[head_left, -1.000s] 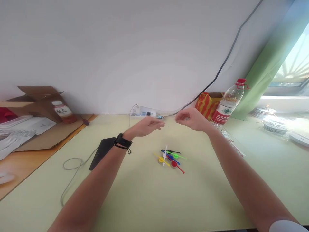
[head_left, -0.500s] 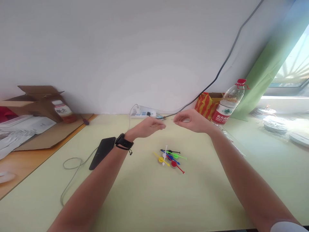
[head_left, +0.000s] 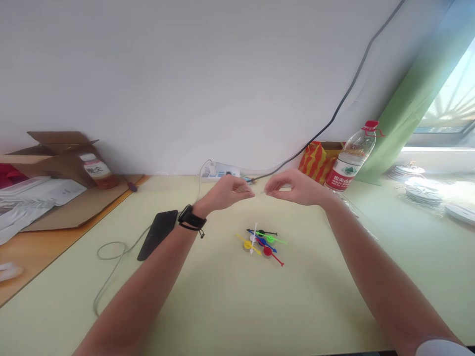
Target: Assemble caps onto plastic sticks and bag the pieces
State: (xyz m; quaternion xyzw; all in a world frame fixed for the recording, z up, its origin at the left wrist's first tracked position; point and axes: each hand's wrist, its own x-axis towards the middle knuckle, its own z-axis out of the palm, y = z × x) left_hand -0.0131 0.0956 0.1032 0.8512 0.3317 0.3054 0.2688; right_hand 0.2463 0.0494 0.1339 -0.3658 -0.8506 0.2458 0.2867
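My left hand [head_left: 230, 192] hovers over the far part of the table, its fingers pinched together and pointing right. Facing it across a small gap is my right hand [head_left: 297, 188], with thumb and fingertips brought together. A faint, thin, pale piece shows at the right fingertips; it is too small to name. Whatever the left fingers hold is hidden. Nearer to me lies a loose pile of plastic arrow spinners: yellow [head_left: 247, 245], red [head_left: 267, 251], green [head_left: 270, 239], white [head_left: 253, 238], blue [head_left: 261, 242] and black [head_left: 261, 233]. Neither hand touches the pile.
A black phone-like slab [head_left: 158, 236] with a grey cable lies left of the spinners. Along the wall are a power strip [head_left: 218, 173], a striped bag [head_left: 315, 160] and a large water bottle [head_left: 349, 160]. An open cardboard box [head_left: 59, 160] and a drink bottle [head_left: 98, 170] stand left.
Both hands have shifted slightly, and my right fingertips have come a little closer to the left ones and lower. The spinners have not moved.
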